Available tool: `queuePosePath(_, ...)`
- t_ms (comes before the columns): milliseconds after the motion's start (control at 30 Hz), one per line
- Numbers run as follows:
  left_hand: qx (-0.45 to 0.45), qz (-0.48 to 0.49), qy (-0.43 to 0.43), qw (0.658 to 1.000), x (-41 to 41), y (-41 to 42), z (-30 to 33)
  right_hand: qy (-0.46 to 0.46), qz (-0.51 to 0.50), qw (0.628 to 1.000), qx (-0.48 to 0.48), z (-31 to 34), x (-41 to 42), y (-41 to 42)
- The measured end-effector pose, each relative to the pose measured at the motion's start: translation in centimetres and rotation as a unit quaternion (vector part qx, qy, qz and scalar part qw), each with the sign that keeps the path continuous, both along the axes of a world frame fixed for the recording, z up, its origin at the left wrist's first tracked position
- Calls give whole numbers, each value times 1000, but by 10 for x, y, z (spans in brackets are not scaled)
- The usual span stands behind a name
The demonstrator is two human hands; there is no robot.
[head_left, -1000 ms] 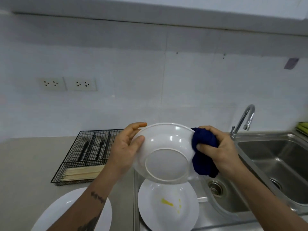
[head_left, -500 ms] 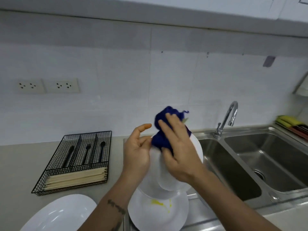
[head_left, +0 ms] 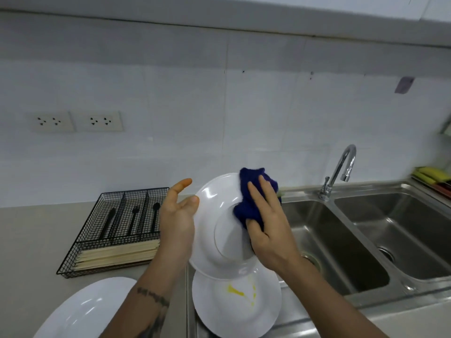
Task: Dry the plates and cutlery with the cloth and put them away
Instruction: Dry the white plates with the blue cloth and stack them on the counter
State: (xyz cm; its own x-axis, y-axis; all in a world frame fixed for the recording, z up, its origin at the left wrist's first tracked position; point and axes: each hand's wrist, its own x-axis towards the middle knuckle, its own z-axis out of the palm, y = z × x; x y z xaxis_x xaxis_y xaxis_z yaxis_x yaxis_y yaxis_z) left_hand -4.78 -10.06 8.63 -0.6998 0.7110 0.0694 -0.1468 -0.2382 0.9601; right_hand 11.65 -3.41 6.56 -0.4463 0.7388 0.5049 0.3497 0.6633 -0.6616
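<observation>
Cloth [head_left: 253, 200] has slid from rim toward plate [head_left: 219, 230] base; right hand [head_left: 268, 225] presses it flat-fingered, left hand [head_left: 177, 218] grips the rim (glossy, breakable: hold edgewise) above the sink [head_left: 341, 240].

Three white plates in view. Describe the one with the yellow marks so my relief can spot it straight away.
Start at the double sink. On its near left edge lies the stained plate, face up, just below the plate being wiped. It alone shows yellow smears; the plate on the counter is clean.
</observation>
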Motion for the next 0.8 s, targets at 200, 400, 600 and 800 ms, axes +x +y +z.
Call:
queuePosePath(200,35,37,-95,994,-1,3,8,53,-48,997,-17,-10,9,23)
queuePosePath(400,31,86,-165,982,1,13,9,81,-77,994,15,-41,-14,-26)
queuePosePath(600,20,16,-166,986,13,18,10,-82,8,986,146,-33,-30,-31)
queuePosePath(800,33,-33,-174,984,8,16,9,-112,18,971,208,7,-38,7)
